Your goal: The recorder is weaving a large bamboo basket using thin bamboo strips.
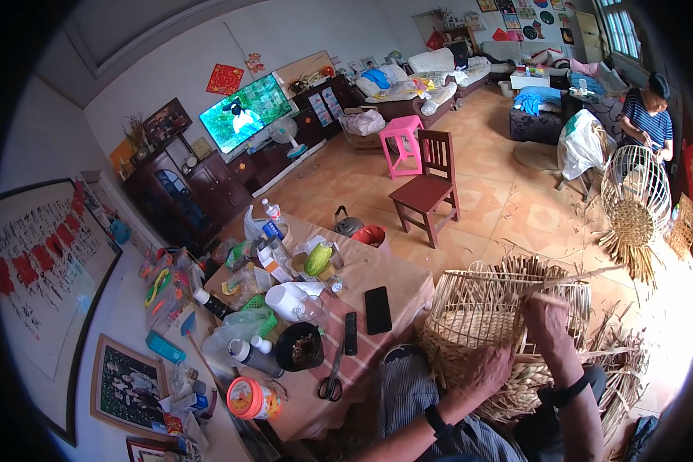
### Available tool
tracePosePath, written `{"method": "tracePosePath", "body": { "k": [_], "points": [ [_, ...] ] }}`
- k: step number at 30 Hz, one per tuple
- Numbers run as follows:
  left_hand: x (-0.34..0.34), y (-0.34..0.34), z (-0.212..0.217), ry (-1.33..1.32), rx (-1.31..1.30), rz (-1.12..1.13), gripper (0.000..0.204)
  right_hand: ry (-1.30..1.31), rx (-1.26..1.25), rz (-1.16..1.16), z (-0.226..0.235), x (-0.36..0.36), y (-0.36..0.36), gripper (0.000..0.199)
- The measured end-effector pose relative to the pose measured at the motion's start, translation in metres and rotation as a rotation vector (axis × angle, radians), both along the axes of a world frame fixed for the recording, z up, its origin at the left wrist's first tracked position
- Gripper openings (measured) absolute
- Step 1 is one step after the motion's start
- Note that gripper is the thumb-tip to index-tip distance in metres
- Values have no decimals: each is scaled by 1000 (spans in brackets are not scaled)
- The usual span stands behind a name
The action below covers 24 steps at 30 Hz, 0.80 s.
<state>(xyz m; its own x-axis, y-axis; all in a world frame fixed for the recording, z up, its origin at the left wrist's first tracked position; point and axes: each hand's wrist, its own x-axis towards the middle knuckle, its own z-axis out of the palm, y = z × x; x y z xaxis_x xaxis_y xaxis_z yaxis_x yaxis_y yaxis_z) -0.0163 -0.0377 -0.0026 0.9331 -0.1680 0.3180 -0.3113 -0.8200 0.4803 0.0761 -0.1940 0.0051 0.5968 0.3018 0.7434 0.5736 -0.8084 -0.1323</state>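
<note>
A half-woven basket [470,327] of pale dried plant strips rests on my lap, its thin upright stakes standing bare above the woven part. My left hand [488,371] is closed on the near side of the basket, its fingertips partly hidden. Above and to the right, my right hand [547,323] is raised at the basket's stakes. It pinches a flat strip [585,275], whose long end points out to the right. More loose strips stick out around the basket's far edge and lower right side.
On the left, a table [396,289] bears scissors [331,377], a black phone [378,310], a remote [351,333], bottles and a dark pot [300,346]. A wooden chair [427,196] and pink stool [402,146] stand ahead. At right, another person [647,115] handles a tall basket [635,196].
</note>
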Motion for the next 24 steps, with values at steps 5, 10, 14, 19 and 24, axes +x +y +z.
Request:
{"method": "tracePosePath", "body": {
  "k": [5,10,14,19,24],
  "points": [
    [4,-2,-4,-9,6,-6,22,154,-99,-116,-10,5,7,6],
    [7,2,-13,-24,-53,33,21,511,35,-149,34,-12,23,12],
    [6,0,-4,53,-55,44,23,204,358,155,28,-21,9,14],
    [7,-6,-19,36,-52,54,23,567,772,143,-18,-29,-20,20],
    [15,-7,-24,1,-139,61,26,1066,1480,335,-21,-78,-55,17]
  ]
}}
